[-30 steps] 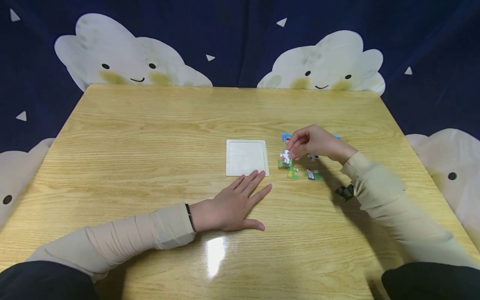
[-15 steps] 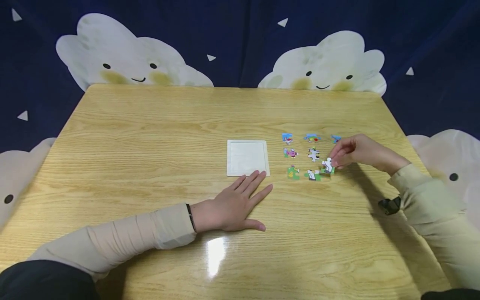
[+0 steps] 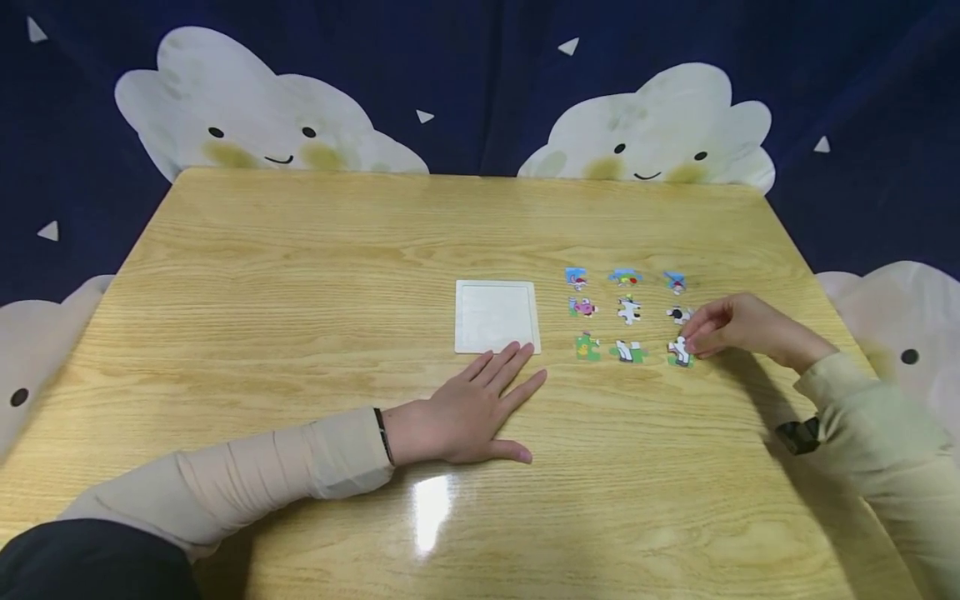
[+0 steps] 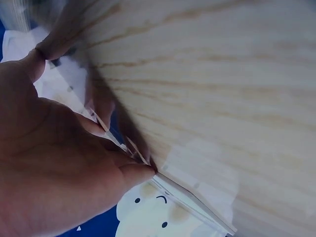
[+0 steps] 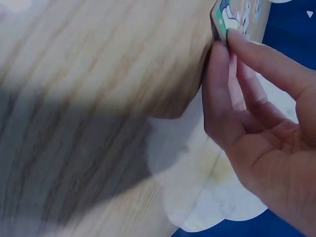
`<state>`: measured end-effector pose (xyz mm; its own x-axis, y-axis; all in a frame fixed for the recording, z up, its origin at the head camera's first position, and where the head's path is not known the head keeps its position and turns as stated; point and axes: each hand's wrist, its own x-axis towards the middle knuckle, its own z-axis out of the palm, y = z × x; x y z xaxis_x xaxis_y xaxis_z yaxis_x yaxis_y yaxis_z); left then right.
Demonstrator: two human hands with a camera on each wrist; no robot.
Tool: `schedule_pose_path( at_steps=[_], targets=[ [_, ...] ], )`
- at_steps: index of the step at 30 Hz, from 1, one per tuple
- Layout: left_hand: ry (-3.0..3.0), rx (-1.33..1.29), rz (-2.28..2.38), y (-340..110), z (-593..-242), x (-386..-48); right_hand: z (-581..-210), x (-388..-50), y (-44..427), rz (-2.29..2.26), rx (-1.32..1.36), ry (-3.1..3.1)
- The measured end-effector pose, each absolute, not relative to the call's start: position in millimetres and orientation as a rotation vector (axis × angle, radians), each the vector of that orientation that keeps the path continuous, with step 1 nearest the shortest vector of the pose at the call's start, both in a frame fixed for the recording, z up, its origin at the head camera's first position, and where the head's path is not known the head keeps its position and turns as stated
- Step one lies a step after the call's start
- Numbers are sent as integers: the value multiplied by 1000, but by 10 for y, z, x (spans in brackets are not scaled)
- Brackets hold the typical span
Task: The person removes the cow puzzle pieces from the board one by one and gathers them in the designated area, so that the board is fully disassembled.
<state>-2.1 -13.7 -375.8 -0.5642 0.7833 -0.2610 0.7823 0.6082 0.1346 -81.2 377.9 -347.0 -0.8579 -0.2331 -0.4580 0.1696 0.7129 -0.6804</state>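
In the head view, my right hand [image 3: 738, 329] pinches a white and green jigsaw piece [image 3: 679, 352] at the near right corner of a grid of puzzle pieces. The right wrist view shows thumb and finger gripping the edge of that piece [image 5: 225, 22], which is tilted there. Palm down, with fingers spread, my left hand [image 3: 476, 412] lies on the table, its fingertips on the near edge of a white square puzzle tray [image 3: 497, 317]. Seen edge-on in the left wrist view, the tray [image 4: 192, 200] meets the fingertips of the left hand [image 4: 64, 163].
Loose puzzle pieces lie in rows right of the tray, among them a pink one [image 3: 582, 307], a white one [image 3: 628, 310] and a green one [image 3: 587, 346]. The wooden table [image 3: 300, 275] ends at a dark blue cloud-printed cloth [image 3: 480, 83].
My right hand has carried the white and green piece from the left side of the grid to its near right corner and lowered it. The left hand has stayed put.
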Motion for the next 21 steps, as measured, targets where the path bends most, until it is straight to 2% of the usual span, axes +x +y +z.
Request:
schedule_pose_path(
  at_steps=[7,21],
  targets=[
    [2536,1297,16,-121,-3738,-16,-3513,-715,3740,-883,-140,2563],
    [2564,1340,66,-162,-3790,-25,-3411,-681,3866,-955,-59,2599]
  ],
)
